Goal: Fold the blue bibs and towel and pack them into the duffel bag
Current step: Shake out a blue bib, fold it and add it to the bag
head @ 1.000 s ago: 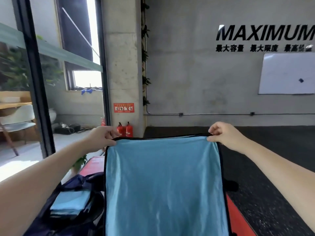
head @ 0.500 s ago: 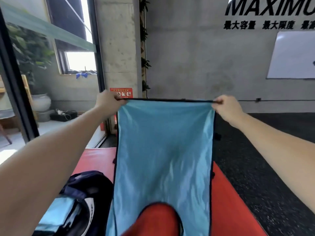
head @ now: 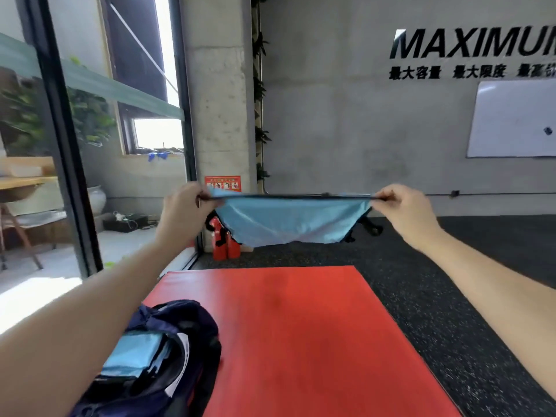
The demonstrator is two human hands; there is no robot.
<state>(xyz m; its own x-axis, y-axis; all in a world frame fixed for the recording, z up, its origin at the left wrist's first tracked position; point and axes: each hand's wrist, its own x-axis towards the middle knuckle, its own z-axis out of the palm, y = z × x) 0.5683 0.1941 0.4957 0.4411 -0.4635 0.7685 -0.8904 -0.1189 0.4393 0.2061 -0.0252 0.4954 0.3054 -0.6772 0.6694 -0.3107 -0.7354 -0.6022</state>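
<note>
A light blue bib [head: 288, 221] with black trim is stretched in the air above the far end of the red mat [head: 301, 341]. My left hand [head: 185, 209] pinches its left top corner and my right hand [head: 400, 209] pinches the right one. The cloth billows away from me, nearly level, with black straps dangling under both ends. At lower left the dark navy duffel bag [head: 180, 356] lies open on the mat. Folded light blue cloth [head: 132, 356] rests inside it.
Black speckled floor [head: 451, 296] surrounds the mat. Red fire extinguishers [head: 225, 248] stand by a concrete pillar [head: 219, 115]. A glass partition [head: 60, 145] runs along the left. A whiteboard [head: 511, 121] hangs on the far wall.
The bib hung straight down in front of me before. It has since swung forward and up, so the mat beneath shows. Both hands keep their corners.
</note>
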